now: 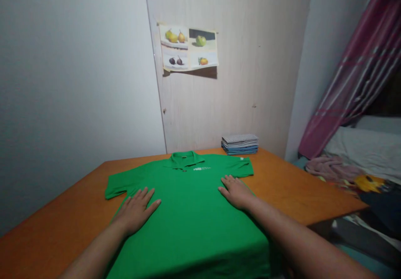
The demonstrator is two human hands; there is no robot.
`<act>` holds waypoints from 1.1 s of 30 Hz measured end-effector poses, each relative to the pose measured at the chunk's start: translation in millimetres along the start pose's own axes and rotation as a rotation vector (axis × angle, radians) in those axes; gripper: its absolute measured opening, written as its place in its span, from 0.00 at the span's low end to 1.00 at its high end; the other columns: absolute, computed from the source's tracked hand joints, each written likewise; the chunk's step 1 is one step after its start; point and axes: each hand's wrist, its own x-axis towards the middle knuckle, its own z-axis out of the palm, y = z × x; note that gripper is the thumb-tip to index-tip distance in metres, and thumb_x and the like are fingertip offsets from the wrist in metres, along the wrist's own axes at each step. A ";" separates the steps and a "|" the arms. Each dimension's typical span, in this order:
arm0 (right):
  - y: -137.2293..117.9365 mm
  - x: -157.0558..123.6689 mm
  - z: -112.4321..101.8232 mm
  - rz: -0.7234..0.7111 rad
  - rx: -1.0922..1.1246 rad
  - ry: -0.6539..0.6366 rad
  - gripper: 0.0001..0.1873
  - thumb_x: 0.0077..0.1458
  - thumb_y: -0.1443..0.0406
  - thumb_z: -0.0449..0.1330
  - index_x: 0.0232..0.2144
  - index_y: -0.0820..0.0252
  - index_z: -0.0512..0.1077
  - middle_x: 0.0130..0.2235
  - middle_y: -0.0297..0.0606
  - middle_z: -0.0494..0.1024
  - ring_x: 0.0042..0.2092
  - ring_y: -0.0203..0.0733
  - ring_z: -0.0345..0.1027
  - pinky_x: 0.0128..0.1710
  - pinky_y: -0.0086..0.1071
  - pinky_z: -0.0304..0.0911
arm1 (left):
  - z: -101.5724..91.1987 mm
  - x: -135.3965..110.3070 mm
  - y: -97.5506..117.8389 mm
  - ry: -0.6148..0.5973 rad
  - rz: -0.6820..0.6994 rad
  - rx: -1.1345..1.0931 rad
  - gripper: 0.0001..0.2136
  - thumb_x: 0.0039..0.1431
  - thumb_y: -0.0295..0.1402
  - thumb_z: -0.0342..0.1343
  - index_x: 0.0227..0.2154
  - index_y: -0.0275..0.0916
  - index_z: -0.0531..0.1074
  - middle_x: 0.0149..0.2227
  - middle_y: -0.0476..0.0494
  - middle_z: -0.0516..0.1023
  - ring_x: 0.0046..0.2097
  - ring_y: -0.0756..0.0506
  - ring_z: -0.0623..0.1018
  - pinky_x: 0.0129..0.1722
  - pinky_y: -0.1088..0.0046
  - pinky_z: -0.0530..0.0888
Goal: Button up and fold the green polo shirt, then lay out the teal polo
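A green short-sleeved polo shirt [191, 212] lies spread front side up, its collar at the far end and white print on the chest. Its lower part reaches over the near edge of the table. Flat on the shirt's left side, below the sleeve, rests my left hand [135, 211] with fingers spread. My right hand [236, 192] lies on the right side of the shirt just under the other sleeve, fingers stretched out. Neither hand grips the cloth.
The orange-brown wooden table [291, 187] stands against the wall. A stack of folded cloths [239, 144] sits at its back edge. Fruit pictures [189, 49] hang on the wall. To the right are a pink curtain [341, 74] and a heap of clothes and bedding [366, 149].
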 end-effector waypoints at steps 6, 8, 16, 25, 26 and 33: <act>-5.8 -10.1 -2.8 0.005 0.047 -0.002 0.40 0.67 0.46 0.43 0.69 0.66 0.57 0.72 0.52 0.51 0.73 0.56 0.40 0.70 0.49 0.37 | 7.0 0.8 -14.1 0.013 0.029 0.013 0.41 0.61 0.64 0.39 0.71 0.43 0.53 0.73 0.39 0.48 0.73 0.34 0.50 0.69 0.46 0.51; -7.4 -13.9 -2.7 -0.003 0.055 -0.003 0.39 0.67 0.46 0.43 0.69 0.66 0.57 0.72 0.51 0.52 0.73 0.55 0.40 0.70 0.49 0.36 | 8.6 -2.2 -18.3 0.013 0.029 0.015 0.41 0.61 0.63 0.39 0.71 0.43 0.53 0.73 0.40 0.47 0.73 0.34 0.50 0.69 0.47 0.51; -12.0 -26.9 -2.7 -0.013 0.084 0.008 0.39 0.66 0.46 0.44 0.69 0.64 0.58 0.72 0.50 0.52 0.73 0.54 0.41 0.70 0.49 0.37 | 13.8 -18.1 -28.6 0.044 0.042 -0.002 0.40 0.61 0.63 0.41 0.70 0.44 0.55 0.72 0.41 0.50 0.72 0.34 0.51 0.69 0.46 0.53; -8.0 -27.5 1.3 -0.027 0.075 0.007 0.39 0.66 0.45 0.44 0.69 0.63 0.58 0.72 0.49 0.53 0.73 0.54 0.42 0.70 0.48 0.38 | 8.5 -31.1 -23.2 0.029 0.018 -0.009 0.40 0.62 0.63 0.41 0.70 0.45 0.54 0.72 0.42 0.49 0.73 0.34 0.50 0.70 0.46 0.51; -7.1 -27.0 2.3 -0.027 0.072 0.007 0.39 0.66 0.45 0.44 0.69 0.63 0.59 0.71 0.49 0.53 0.73 0.54 0.42 0.70 0.48 0.38 | 7.3 -32.3 -21.3 0.028 0.015 -0.016 0.40 0.61 0.63 0.41 0.70 0.45 0.55 0.72 0.42 0.50 0.73 0.34 0.50 0.70 0.46 0.51; -0.7 -24.9 15.7 -0.029 0.047 0.047 0.38 0.65 0.45 0.45 0.68 0.60 0.62 0.70 0.46 0.57 0.72 0.53 0.45 0.70 0.48 0.39 | -7.1 -43.2 -6.5 -0.008 -0.026 -0.043 0.40 0.61 0.64 0.39 0.70 0.46 0.56 0.73 0.42 0.50 0.73 0.34 0.49 0.70 0.46 0.50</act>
